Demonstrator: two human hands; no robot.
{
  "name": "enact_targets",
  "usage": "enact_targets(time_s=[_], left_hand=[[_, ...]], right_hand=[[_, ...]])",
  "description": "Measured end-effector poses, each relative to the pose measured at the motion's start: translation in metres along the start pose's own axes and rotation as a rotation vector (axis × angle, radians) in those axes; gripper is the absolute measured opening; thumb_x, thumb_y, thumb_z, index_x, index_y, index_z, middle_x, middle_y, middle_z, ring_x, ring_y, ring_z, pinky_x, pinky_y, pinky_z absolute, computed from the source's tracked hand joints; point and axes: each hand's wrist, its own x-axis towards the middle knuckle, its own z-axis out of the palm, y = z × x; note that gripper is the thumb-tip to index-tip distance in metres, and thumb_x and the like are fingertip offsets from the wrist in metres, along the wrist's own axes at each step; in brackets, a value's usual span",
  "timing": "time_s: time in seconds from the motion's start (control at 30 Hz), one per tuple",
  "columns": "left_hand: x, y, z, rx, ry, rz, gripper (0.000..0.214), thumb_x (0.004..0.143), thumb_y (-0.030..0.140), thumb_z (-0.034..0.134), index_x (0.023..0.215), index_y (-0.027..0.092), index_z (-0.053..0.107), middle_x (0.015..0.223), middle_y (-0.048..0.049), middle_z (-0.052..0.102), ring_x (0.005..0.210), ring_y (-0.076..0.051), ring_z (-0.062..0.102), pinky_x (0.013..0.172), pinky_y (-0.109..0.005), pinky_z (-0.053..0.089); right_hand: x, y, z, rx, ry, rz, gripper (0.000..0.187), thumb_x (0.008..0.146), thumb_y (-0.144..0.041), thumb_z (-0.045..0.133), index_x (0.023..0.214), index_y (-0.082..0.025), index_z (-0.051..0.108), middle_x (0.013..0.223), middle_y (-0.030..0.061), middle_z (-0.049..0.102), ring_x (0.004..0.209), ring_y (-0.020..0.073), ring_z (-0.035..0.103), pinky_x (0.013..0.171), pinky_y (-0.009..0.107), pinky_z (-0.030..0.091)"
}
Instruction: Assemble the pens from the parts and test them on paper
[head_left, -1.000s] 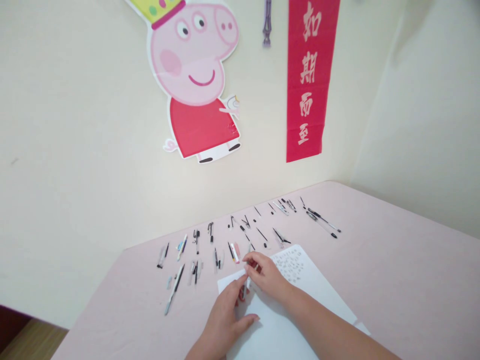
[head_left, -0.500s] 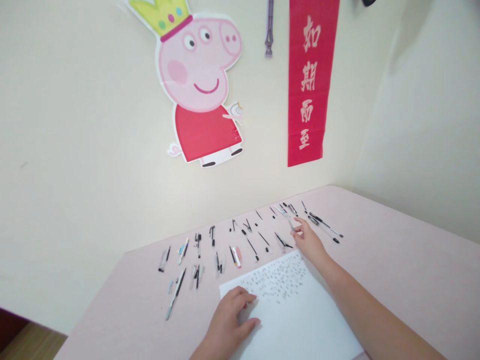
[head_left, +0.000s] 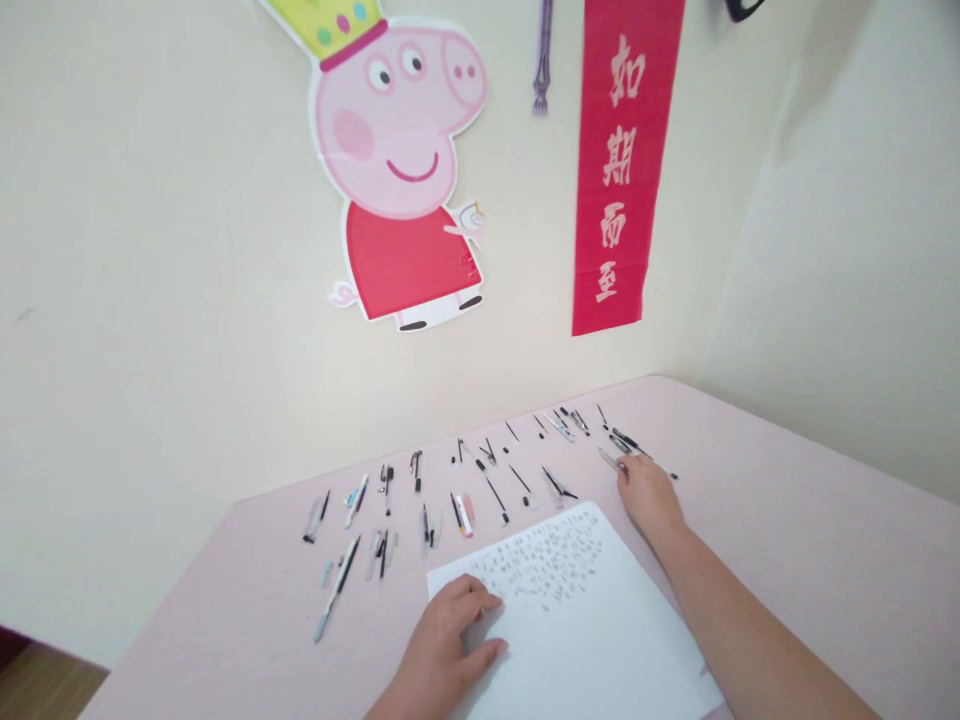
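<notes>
The right hand [head_left: 651,492] pinched a slim pale pen [head_left: 609,459] between thumb and fingers, the exposed end pointing away and to the left, beyond the far right corner of a white sheet of paper [head_left: 570,650]. Whether the pen touched the pale pink tabletop [head_left: 795,520] could not be told. Black pens [head_left: 628,442] lay just beyond this hand, partly hidden by it. The left hand [head_left: 454,637] rested on the left side of the sheet, its thumb spread well apart from the half-curled fingers. Small dark handwritten marks [head_left: 559,555] covered the far portion of the sheet. Beyond it and to its left, pens and pen parts formed loose rows, among them a thin black refill [head_left: 520,478], a small black cap [head_left: 526,501] and, nearest at left, a long grey-and-black pen [head_left: 337,590]. The wall [head_left: 187,250] bore a crowned cartoon pig cutout [head_left: 409,260], a purple buckle strap [head_left: 542,75] and a red banner [head_left: 589,200] with four pale Chinese characters.
</notes>
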Motion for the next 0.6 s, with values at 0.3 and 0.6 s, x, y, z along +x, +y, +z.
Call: enact_targets(time_s=[0.3,0.6], left_hand=[[-0.001,0.003,0.0,-0.009,0.016,0.01,0.026,0.07,0.023,0.064,0.097,0.022,0.063,0.096,-0.0065,0.059,0.088,-0.02,0.055,0.081,-0.032,0.044],[-0.001,0.002,-0.001,-0.003,0.002,0.003,0.026,0.071,0.024,0.063,0.097,0.022,0.063,0.098,-0.0069,0.059,0.089,-0.02,0.055,0.083,-0.032,0.044]], right_hand=[[-0.007,-0.004,-0.019,-0.141,-0.084,-0.007,0.023,0.081,-0.021,0.044,0.087,-0.012,0.065,0.09,0.0134,0.062,0.086,0.0228,0.058,0.077,0.032,0.041],[-0.007,-0.001,-0.028,-0.169,-0.199,0.083,0.021,0.077,-0.018,0.046,0.086,-0.011,0.063,0.085,0.0163,0.065,0.08,0.0247,0.062,0.065,0.031,0.042]])
